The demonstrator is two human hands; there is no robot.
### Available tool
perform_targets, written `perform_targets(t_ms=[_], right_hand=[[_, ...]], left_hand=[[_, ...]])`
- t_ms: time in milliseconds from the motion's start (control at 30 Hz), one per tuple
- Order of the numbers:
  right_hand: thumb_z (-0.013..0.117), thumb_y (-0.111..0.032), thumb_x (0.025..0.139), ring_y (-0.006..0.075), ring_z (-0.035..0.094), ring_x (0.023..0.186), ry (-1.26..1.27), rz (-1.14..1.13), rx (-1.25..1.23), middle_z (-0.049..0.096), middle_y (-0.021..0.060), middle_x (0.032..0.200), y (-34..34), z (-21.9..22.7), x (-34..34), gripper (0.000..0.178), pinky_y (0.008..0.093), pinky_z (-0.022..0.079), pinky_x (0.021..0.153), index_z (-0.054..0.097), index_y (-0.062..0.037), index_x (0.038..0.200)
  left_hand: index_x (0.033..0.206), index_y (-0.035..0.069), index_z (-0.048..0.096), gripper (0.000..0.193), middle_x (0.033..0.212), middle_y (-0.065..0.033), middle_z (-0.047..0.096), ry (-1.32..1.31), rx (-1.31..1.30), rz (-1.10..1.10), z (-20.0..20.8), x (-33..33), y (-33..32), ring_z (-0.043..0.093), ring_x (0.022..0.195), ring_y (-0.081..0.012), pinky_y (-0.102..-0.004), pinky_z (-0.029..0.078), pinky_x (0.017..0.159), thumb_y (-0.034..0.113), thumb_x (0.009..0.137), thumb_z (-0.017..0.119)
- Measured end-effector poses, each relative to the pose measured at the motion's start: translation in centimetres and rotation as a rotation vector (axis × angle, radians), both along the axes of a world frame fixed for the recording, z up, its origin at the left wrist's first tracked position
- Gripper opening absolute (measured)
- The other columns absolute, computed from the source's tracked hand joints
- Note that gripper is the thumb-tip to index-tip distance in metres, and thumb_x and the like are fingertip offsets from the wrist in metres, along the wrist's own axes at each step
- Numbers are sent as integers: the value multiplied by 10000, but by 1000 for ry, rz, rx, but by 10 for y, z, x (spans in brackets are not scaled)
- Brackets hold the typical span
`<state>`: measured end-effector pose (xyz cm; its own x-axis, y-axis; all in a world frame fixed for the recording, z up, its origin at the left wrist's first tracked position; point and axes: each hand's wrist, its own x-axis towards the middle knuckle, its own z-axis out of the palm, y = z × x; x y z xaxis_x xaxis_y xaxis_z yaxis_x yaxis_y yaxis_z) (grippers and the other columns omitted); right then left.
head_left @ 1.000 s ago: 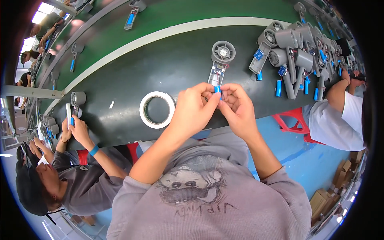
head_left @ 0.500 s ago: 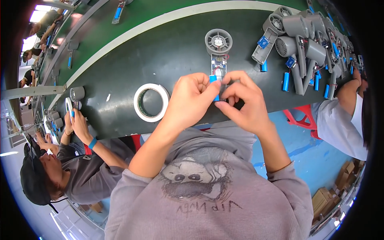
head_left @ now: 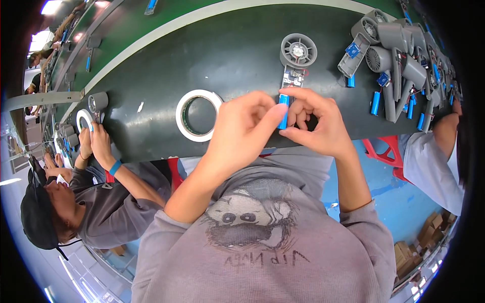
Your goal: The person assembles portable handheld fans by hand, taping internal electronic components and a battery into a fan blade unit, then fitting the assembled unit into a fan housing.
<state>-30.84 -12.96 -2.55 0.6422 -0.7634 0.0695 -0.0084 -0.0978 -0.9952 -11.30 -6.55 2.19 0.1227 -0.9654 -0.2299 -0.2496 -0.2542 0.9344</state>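
Observation:
A blue cylindrical battery cell (head_left: 283, 112) lies in line with the open handle of a small grey handheld fan, between my two hands. My left hand (head_left: 245, 123) is closed at its near side, the thumb pressed along the cell. My right hand (head_left: 321, 121) spans it, forefinger at the upper end and thumb at the lower end, other fingers curled. The fan's round head (head_left: 298, 50) points away from me. Below the head, a circuit board (head_left: 293, 77) with thin wires shows in the handle. My fingers hide the handle's lower part.
A white tape roll (head_left: 183, 118) lies left of my hands. Grey fans (head_left: 396, 38) with blue cells are heaped at the right. On the left a co-worker's hands (head_left: 98, 144) hold another tape roll (head_left: 84, 120). A red stool (head_left: 381, 154) stands beyond the table edge.
The view has shifted, so the table things sit further right. My right forefinger has stretched across to the battery cell's upper end. My left thumb stays on the cell.

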Motion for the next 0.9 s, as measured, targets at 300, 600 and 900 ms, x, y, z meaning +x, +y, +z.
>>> perform_targets(t_ms=[300,600,900], right_hand=[[803,71,706,31,462,544,1,-11,-58,656,3,786,2,-5,2,770,205,378,561,622,-45,1445],[805,67,709,43,459,551,6,31,-102,630,3,776,-1,-7,1,766,216,376,561,628,-46,1446],[816,63,707,63,473,562,4,60,-104,626,4,774,-2,-6,-2,780,231,389,553,620,-38,1455]], left_hand=[[1026,48,670,292,1005,-99,637,-948,-361,-65,-18,65,67,613,981,-303,-431,382,960,84,763,790],[1042,71,721,295,1030,-72,695,-756,-434,-225,-15,48,62,651,959,-244,-383,335,866,29,764,809],[1038,87,730,268,1003,-50,700,-690,-479,-227,-20,37,56,657,944,-239,-385,335,874,31,784,793]])
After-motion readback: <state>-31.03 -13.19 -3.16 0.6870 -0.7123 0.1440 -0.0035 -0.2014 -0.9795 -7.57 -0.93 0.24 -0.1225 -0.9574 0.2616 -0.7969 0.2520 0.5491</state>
